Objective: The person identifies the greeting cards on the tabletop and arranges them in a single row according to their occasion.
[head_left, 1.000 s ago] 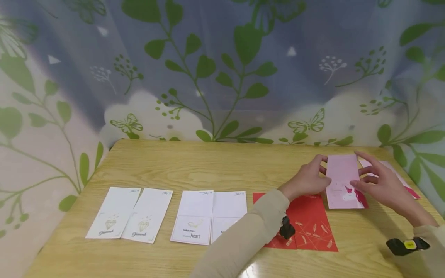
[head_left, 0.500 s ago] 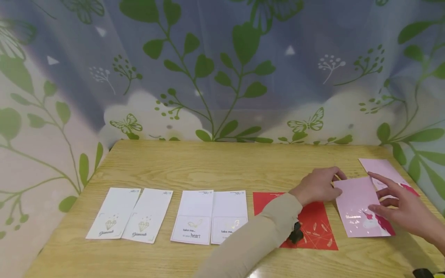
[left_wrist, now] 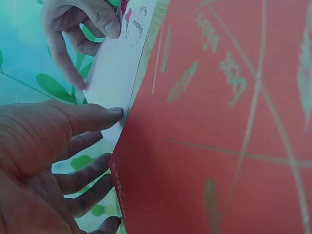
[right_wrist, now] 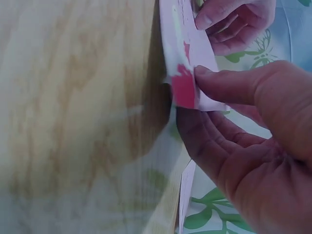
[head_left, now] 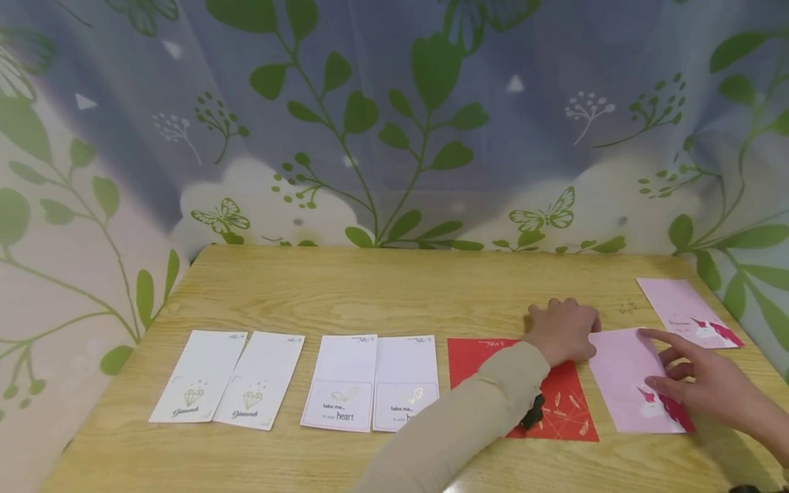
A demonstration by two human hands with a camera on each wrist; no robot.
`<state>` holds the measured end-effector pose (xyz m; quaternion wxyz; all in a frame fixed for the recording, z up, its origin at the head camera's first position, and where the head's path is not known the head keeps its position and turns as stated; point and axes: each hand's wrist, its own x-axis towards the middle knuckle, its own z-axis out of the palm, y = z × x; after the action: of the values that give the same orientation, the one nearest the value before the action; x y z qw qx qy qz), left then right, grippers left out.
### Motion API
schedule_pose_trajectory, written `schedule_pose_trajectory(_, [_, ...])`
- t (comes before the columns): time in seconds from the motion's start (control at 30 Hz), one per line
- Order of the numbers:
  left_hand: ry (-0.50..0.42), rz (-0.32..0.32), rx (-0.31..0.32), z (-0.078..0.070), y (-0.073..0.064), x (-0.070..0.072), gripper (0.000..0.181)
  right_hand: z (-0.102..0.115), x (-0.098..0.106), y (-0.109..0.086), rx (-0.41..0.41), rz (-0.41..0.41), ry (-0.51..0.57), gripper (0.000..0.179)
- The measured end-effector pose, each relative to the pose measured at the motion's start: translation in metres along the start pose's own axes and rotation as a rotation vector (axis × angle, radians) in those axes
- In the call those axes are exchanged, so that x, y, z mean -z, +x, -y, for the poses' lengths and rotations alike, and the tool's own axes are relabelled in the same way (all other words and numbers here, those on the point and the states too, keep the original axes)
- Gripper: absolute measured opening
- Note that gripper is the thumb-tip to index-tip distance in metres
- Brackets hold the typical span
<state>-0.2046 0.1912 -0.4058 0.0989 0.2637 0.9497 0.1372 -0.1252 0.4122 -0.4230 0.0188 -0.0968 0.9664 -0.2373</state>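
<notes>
A pink card with a unicorn (head_left: 630, 373) lies on the wooden table (head_left: 370, 294), just right of a red card (head_left: 557, 411). My right hand (head_left: 693, 383) holds the pink card at its right edge. The thumb presses on the red print (right_wrist: 184, 90), the index finger stretches along the top, and the other fingers curl beside it. My left hand (head_left: 564, 332) rests flat at the top of the red card (left_wrist: 209, 136). Its thumb tip touches the pink card's left edge (left_wrist: 114, 73).
A second pink unicorn card (head_left: 687, 311) lies at the far right near the table's edge. Two white diamond cards (head_left: 228, 376) and two white "heart" cards (head_left: 372, 383) lie in a row left of the red card. A leaf-patterned curtain (head_left: 394, 123) hangs behind.
The pink card has come down from above the table and toward me, and now lies flat beside the red card. Both hands followed it down.
</notes>
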Motion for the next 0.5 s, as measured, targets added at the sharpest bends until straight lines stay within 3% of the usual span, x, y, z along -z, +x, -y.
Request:
schedule_pose_trajectory(0.27, [0.051, -0.006, -0.014, 0.0006, -0.0025, -0.0027, 0.02, 0.0008, 0.0029, 0.0046, -0.061, 0.102, -0.105, 0.056])
schedule_pose_trajectory(0.5, [0.063, 0.0, -0.017, -0.0004, -0.0045, -0.0011, 0.019, 0.0046, 0.0021, 0.0068, -0.076, 0.127, -0.143, 0.054])
